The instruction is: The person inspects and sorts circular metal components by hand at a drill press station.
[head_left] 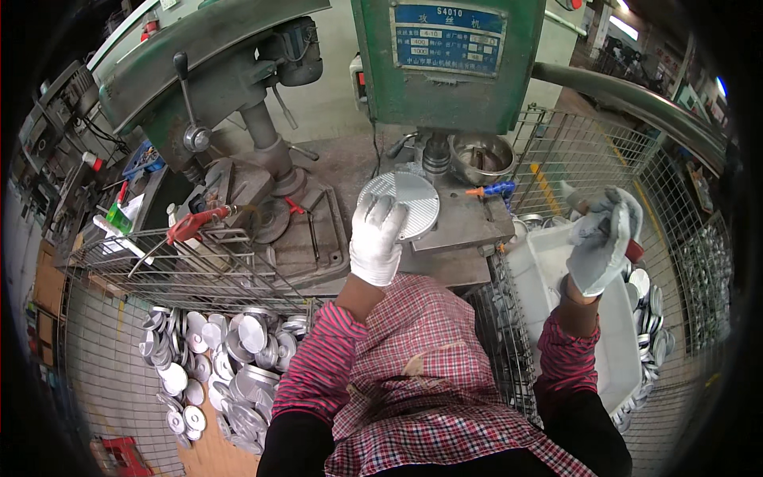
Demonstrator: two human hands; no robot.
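Note:
A round ribbed metal disc (413,203) is tilted on the work table of the green machine, under its spindle (436,155). My left hand (377,238), in a white glove, holds the disc by its near left edge. On the right, my right hand (602,242), gloved in white and grey, is raised above a white plastic bin (532,274). Its fingers look curled in. Whatever they may hold is hidden from this view.
Left, a wire basket (230,278) holds several metal discs (253,334); more discs (656,318) lie right of the bin. Behind are a metal bowl (482,159) and a blue-and-orange nozzle (493,190). A red air gun (196,225) hangs by a second machine (266,151).

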